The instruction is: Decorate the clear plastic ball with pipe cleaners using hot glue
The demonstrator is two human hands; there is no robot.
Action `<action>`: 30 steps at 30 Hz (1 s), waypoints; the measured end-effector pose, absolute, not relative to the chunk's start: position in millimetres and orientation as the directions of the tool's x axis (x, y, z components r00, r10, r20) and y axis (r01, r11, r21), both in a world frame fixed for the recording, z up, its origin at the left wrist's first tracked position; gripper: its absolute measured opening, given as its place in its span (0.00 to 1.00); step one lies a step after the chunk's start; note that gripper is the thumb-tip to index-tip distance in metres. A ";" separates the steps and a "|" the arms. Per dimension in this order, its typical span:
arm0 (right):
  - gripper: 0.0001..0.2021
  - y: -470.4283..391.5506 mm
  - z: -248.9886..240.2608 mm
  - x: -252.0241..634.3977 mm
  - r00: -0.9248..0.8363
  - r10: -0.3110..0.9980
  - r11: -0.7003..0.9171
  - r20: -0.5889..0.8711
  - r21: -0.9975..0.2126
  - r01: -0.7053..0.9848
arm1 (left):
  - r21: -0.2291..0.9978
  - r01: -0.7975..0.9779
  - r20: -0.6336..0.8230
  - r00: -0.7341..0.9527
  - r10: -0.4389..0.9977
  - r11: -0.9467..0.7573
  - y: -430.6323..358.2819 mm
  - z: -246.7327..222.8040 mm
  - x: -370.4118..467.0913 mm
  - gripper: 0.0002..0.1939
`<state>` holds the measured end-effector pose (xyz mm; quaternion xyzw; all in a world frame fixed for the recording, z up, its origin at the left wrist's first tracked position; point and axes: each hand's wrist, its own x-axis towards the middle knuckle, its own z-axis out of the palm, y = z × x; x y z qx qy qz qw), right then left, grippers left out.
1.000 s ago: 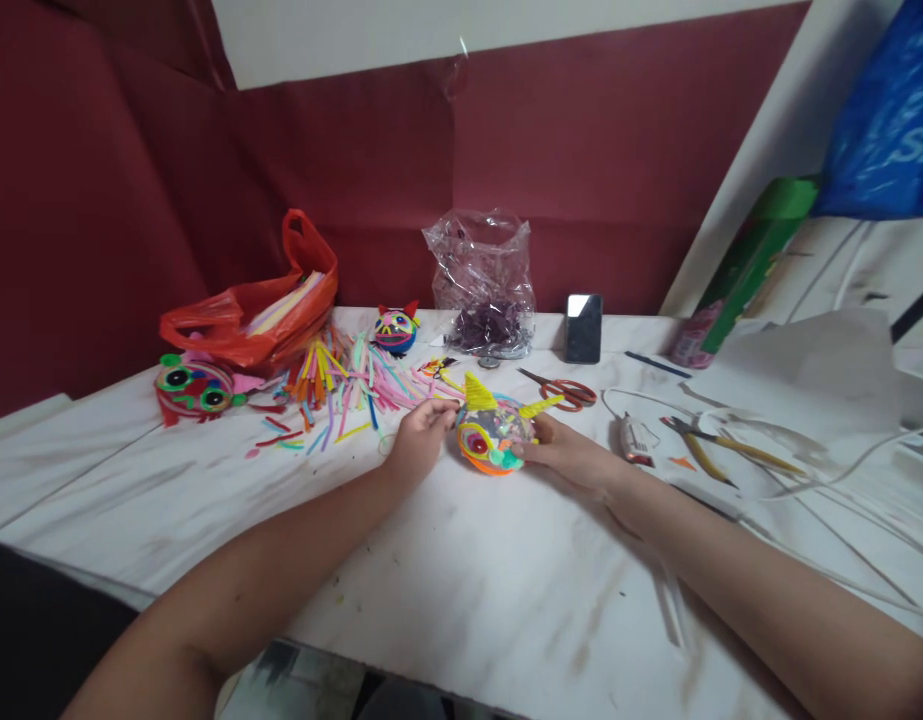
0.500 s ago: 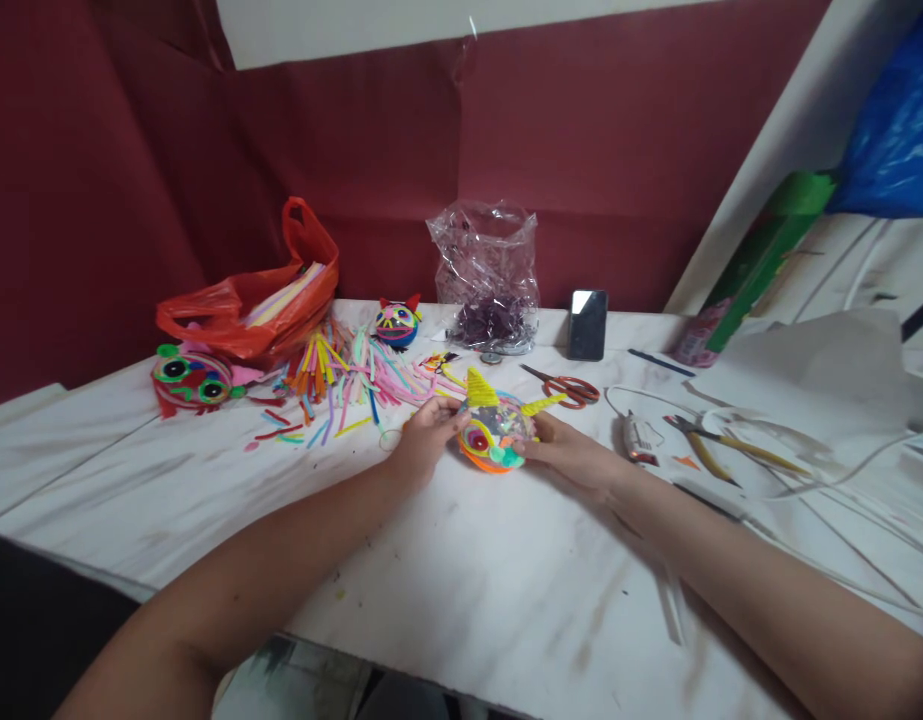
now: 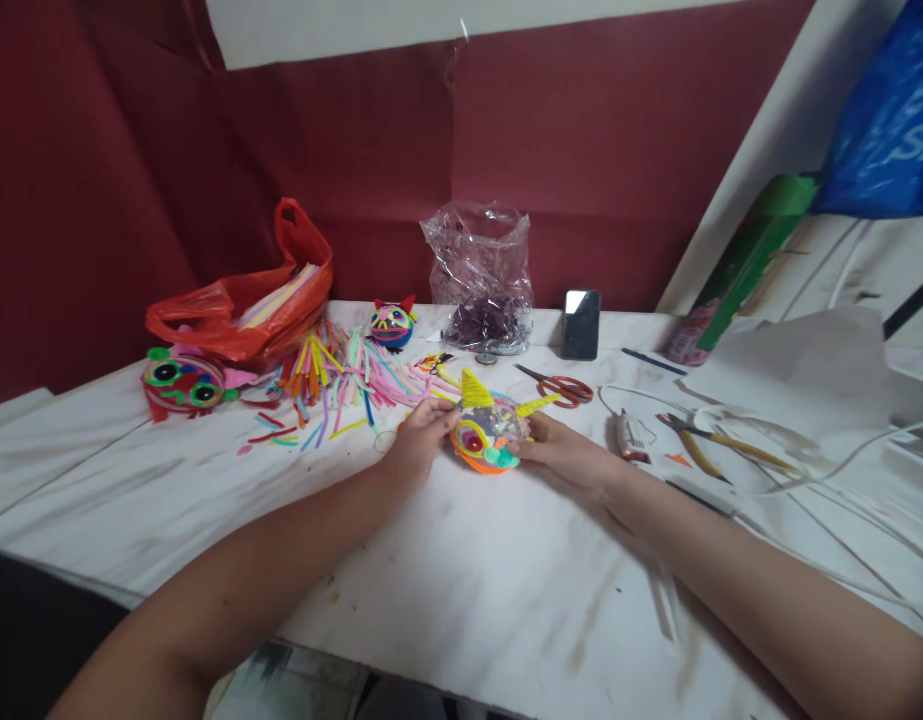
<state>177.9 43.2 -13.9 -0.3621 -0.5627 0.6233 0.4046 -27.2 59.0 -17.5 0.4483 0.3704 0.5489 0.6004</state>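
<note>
Between my two hands is a round craft animal head point(image 3: 489, 436), a clear ball with yellow pipe-cleaner ears, a ringed red eye, green dots and an orange band. My left hand point(image 3: 426, 432) grips its left side, thumb near the base of the upright ear. On the opposite side, my right hand point(image 3: 552, 447) holds it with the thumb by the green dots. Most of the right fingers are hidden behind the ball. Just behind it lie cut pipe cleaners point(image 3: 386, 376) in many colours and orange-handled scissors point(image 3: 564, 388).
Two finished-looking craft heads, one red and green point(image 3: 182, 384), one blue point(image 3: 392, 323), sit at left and back. A red plastic bag point(image 3: 236, 318), clear bag point(image 3: 482, 290) and phone point(image 3: 581, 325) line the rear. Glue gun point(image 3: 632, 438), pliers point(image 3: 701, 445) and white cables point(image 3: 828, 575) lie right.
The view has shifted slightly, so everything sits a little further left in the picture. Both hands keep their hold on the craft head, which shows little other change.
</note>
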 end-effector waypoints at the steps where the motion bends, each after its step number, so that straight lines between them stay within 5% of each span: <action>1: 0.24 43.2 -13.0 178.8 -0.425 0.905 -0.057 -0.004 -0.992 -0.113 | 0.942 -0.337 0.039 0.117 0.992 0.003 59.7 -18.2 -27.7 0.20; 11: 0.27 43.1 -11.4 191.7 -0.546 0.837 -0.131 -0.006 -0.973 -0.190 | 0.936 -0.320 0.189 0.101 0.977 -0.148 42.4 -4.9 -23.9 0.17; 30: 0.27 43.9 -16.7 189.1 -0.534 0.844 -0.101 -0.037 -0.991 -0.090 | 0.940 -0.334 0.105 0.081 0.991 -0.072 46.0 -15.3 -21.6 0.18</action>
